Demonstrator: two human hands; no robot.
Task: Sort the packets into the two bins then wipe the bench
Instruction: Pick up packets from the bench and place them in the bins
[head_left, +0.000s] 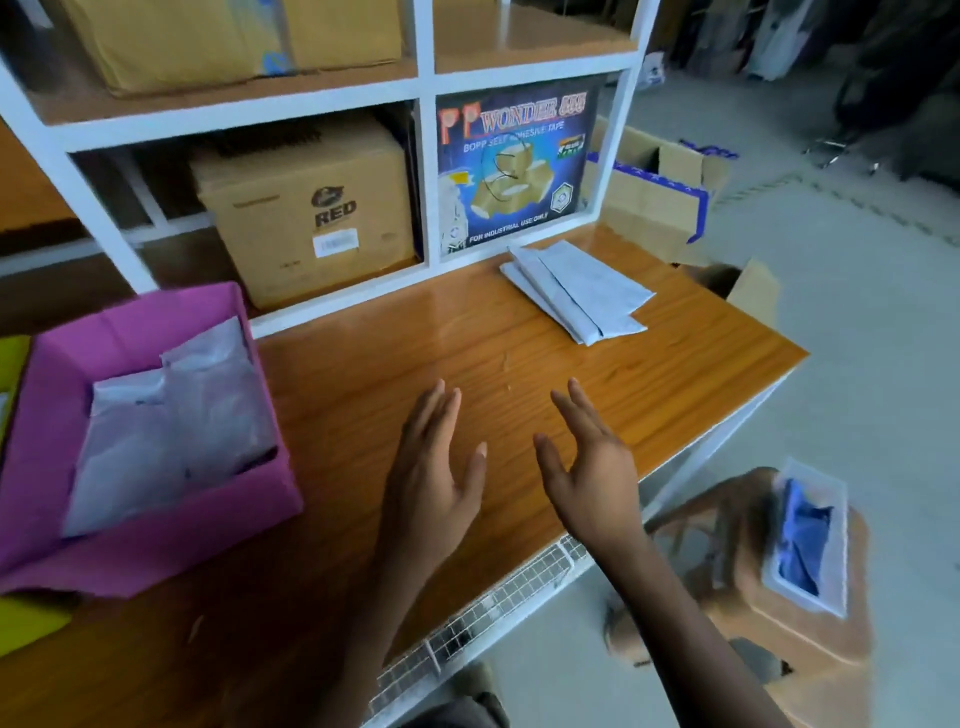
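Observation:
Both my hands hover over the wooden bench (363, 384) near its front edge, palms facing each other and fingers straight. My left hand (434, 467) and my right hand (589, 467) hold nothing. A pink bin (156, 551) at the left holds several white packets (171, 426). A sliver of a yellow bin (13, 364) shows at the far left edge. A small stack of grey-white packets (576, 291) lies at the back right of the bench. On a wooden stool to the right, a white tray holds a blue cloth (802, 535).
A white shelf unit (426, 156) stands behind the bench, holding a cardboard box marked RED (311, 213) and a blue tape carton (514, 166). Open cardboard boxes (654, 192) sit past the bench's right end. The stool (810, 639) stands by the front right corner.

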